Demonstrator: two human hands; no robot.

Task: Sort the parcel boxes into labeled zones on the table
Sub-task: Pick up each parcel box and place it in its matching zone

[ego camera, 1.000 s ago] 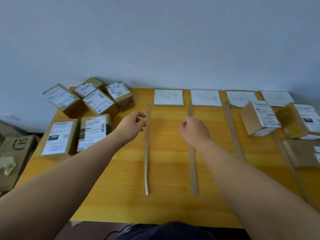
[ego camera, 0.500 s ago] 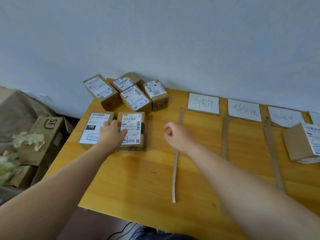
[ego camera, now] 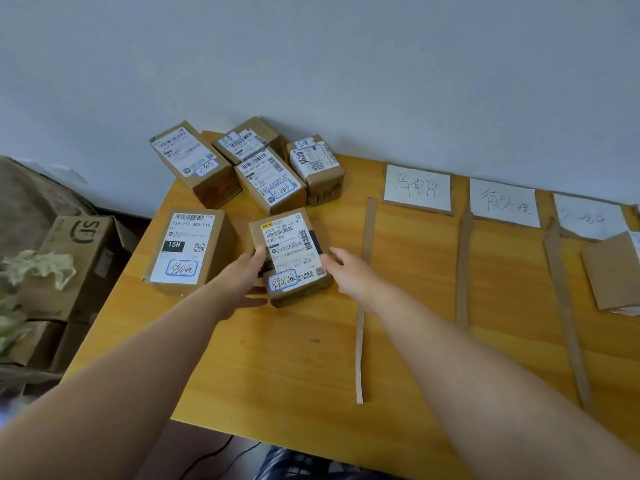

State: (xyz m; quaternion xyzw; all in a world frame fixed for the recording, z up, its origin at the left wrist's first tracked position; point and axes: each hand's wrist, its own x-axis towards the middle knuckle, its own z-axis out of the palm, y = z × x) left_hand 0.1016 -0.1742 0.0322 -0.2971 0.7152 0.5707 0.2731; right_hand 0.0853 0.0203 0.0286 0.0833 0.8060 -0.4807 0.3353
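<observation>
A small brown parcel box [ego camera: 289, 251] with a white shipping label sits on the wooden table [ego camera: 294, 368], turned slightly. My left hand [ego camera: 247, 277] grips its left side, thumb on top and fingers below. My right hand [ego camera: 346, 271] touches its right side with the fingers spread along the edge. A larger labelled box [ego camera: 188, 249] lies just to the left. Several more labelled boxes [ego camera: 266, 180] are bunched at the back left corner. White zone cards [ego camera: 417, 188], [ego camera: 504, 202], [ego camera: 588, 216] line the far edge.
Cardboard strips [ego camera: 363, 299], [ego camera: 462, 268], [ego camera: 568, 306] divide the tabletop into lanes. One brown box [ego camera: 611, 271] stands in a lane at the right edge. Cartons [ego camera: 76, 258] and crumpled packing paper [ego camera: 38, 266] are stacked on the floor to the left. A grey wall runs behind.
My left hand slid from the top of the two front boxes to the right-hand box's side. My right hand moved left onto that box. The box has turned and shifted right, apart from its neighbour.
</observation>
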